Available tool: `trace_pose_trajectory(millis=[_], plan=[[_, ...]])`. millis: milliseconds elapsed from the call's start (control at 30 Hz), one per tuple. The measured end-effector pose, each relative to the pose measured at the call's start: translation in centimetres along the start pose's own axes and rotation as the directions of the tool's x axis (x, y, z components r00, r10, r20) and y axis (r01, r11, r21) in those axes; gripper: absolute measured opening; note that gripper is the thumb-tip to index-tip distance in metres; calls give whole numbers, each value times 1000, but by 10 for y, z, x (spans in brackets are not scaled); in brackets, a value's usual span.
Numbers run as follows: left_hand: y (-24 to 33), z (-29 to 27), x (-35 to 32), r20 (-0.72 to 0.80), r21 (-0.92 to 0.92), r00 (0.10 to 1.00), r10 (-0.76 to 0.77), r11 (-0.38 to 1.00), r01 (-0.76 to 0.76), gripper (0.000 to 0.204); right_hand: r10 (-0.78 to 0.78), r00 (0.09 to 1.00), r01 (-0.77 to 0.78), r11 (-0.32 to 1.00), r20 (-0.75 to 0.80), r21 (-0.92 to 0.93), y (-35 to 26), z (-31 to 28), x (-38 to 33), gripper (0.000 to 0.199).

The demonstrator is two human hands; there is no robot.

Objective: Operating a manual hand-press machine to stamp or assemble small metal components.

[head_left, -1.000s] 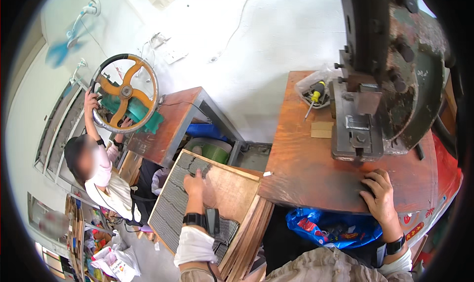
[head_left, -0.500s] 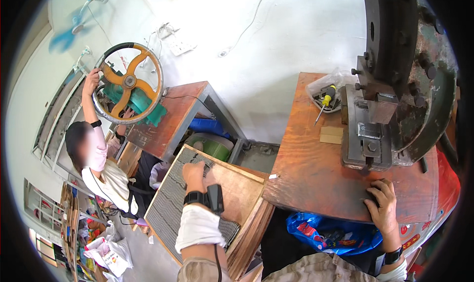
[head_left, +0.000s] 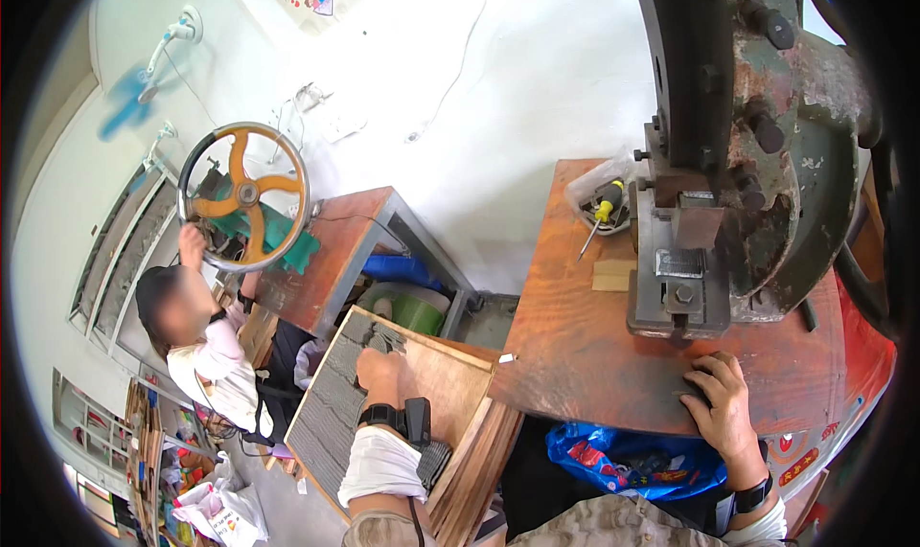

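With the left hand (head_left: 383, 375) reaching, fingers curled, onto the grey pieces (head_left: 335, 408) in the wooden tray (head_left: 450, 379), and the right hand (head_left: 719, 403) pressed flat on the surface (head_left: 585, 355) just below the press (head_left: 709, 212), a right-hand slip toward the die risks crushing.

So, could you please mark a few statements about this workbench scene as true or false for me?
1. The left hand rests on grey pieces in a wooden tray. True.
2. The right hand grips the yellow-handled screwdriver. False: it lies flat on the bench, before the press.
3. The screwdriver lies in a clear container. True.
4. Another person touches the blue bag. False: that person's hand holds a large handwheel.
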State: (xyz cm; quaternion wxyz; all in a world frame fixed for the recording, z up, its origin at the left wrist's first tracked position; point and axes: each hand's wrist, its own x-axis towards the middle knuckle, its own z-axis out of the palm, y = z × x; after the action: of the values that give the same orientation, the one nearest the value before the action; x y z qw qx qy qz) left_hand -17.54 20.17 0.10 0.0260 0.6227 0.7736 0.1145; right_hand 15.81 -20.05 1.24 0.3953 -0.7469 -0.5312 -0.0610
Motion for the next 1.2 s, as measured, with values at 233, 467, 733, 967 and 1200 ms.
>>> trace_pose_trajectory(millis=[233, 467, 733, 967, 1200], plan=[[-4, -17, -16, 129, -472, 990, 51, 881, 17, 35, -49, 999, 48, 997, -3, -60, 9, -4, -4, 32], [123, -73, -113, 125, -784, 723, 679, 514, -348, 33, -82, 997, 82, 995, 1, -52, 11, 0, -6, 29], [271, -87, -226, 13, -577, 522, 853, 433, -693, 38, -95, 995, 95, 995, -16, -41, 15, 1, -11, 28], [291, -80, -264, -110, -633, 462, 880, 297, -715, 39, -96, 995, 96, 995, -15, -41, 16, 0, -13, 29], [297, -40, -205, 41, -962, 297, 954, 117, -245, 33, -55, 988, 79, 983, -147, 168, 16, -7, -8, 28]])
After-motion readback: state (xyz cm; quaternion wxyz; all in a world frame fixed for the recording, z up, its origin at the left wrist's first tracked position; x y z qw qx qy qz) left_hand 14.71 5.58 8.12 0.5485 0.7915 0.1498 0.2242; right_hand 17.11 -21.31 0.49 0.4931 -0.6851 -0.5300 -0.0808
